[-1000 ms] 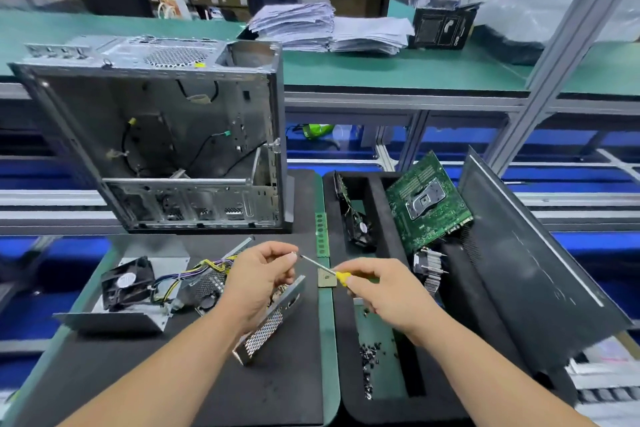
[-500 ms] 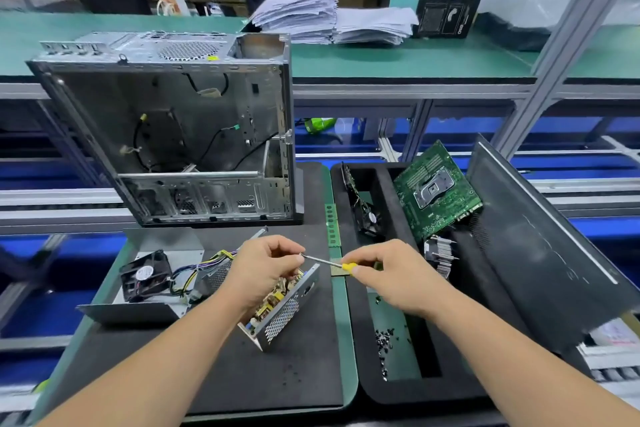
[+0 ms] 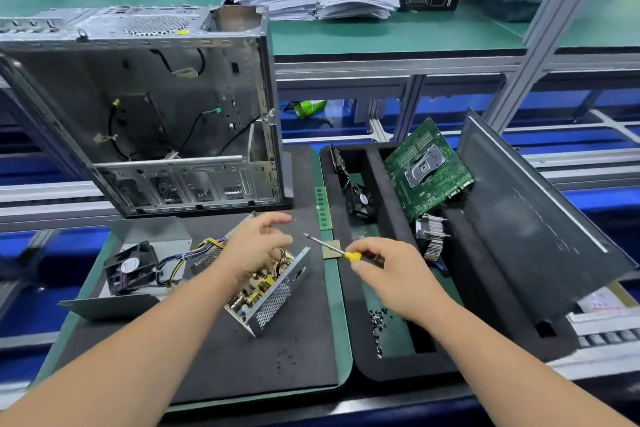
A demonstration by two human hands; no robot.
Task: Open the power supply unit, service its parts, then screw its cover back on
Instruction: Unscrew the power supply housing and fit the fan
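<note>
An empty computer case (image 3: 145,121) stands at the back of the tabletop (image 3: 294,367). The opened power supply (image 3: 268,288) lies before it under the left hand (image 3: 256,246), fingers loosely apart. The right hand (image 3: 388,274) grips a screwdriver (image 3: 334,248).

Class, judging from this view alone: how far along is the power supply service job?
Done: the power supply unit lies open, circuit board exposed, its cover and fan set aside. In hand: the right hand grips the screwdriver; the left hand hovers above the unit. Left: refitting and screwing the cover.
</note>
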